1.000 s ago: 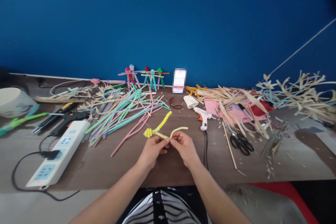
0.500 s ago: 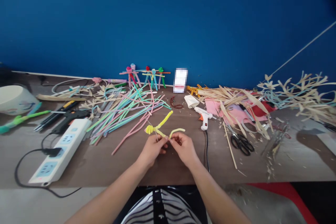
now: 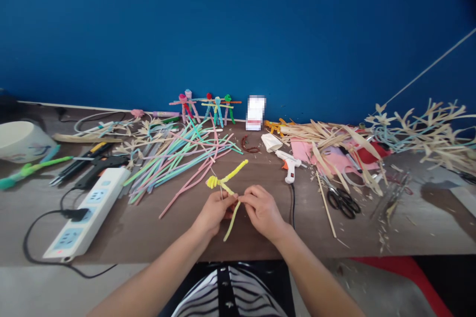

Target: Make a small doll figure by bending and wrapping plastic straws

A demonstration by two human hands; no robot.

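Between my hands is a yellow pipe cleaner figure [image 3: 213, 182] with a coiled head and one arm-like piece angled up to the right. My left hand [image 3: 217, 210] is closed, pinching its lower part between thumb and finger. With fingertips together, my right hand [image 3: 262, 208] grips a pale yellow pipe cleaner [image 3: 232, 223] where it meets the figure. The free end of that piece hangs down toward me between the hands. A thin white stem shows beside the coiled head. The exact joint is hidden by my fingertips.
Loose pastel pipe cleaners [image 3: 178, 163] lie left of the hands, near a power strip [image 3: 87, 215]. Finished pipe cleaner figures [image 3: 217, 109] lean on the blue wall. Rightward are a white glue gun [image 3: 290, 166], scissors [image 3: 342, 202], a thin stick [image 3: 326, 205] and dried husk strips [image 3: 327, 136].
The pale yellow pipe cleaner's free end has swung from pointing up right to hanging down toward me. My right hand has turned over the joint; my left hand stays about the same.
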